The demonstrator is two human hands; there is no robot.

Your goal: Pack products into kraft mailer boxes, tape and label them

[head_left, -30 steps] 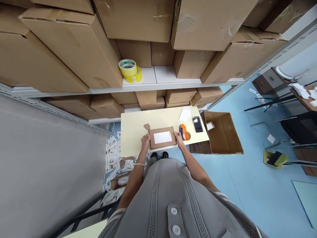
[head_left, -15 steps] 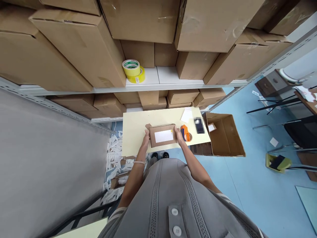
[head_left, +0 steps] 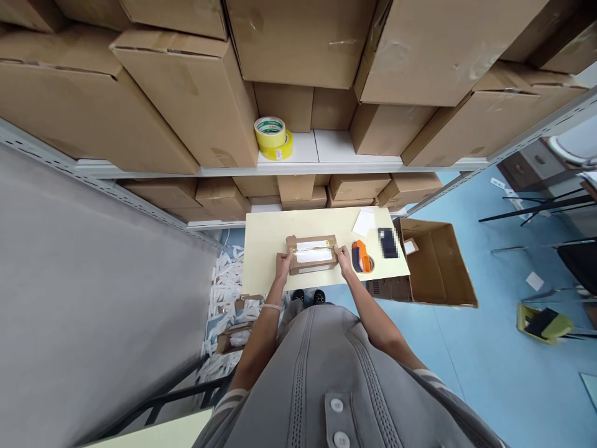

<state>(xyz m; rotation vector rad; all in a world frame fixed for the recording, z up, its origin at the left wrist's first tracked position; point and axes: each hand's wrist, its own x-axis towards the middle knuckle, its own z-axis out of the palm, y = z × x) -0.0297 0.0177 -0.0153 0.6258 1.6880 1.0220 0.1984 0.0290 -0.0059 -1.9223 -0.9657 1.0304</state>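
Head view: left hand (head_left: 282, 264) and right hand (head_left: 344, 257) pinch opposite ends of a small cardboard box (head_left: 313, 264), mid-bench (head_left: 265, 249). White label's (head_left: 313, 256) on, so labelling looks done; can't tell if any taping's left. Orange tape dispenser (head_left: 358, 251) sits unheld, just right.

A pale yellow tabletop (head_left: 263, 264) bears white paper (head_left: 364, 223) at two o'clock, a tape dispenser (head_left: 362, 254) at three, a pixelated dark item (head_left: 388, 243) farther out; whether the labelled box (head_left: 313, 256) mid-table touches it is unclear. At twelve, a white shelf (head_left: 333, 148) carries cardboard boxes (head_left: 186, 102) and, towards eleven, yellow tape rolls (head_left: 271, 142)
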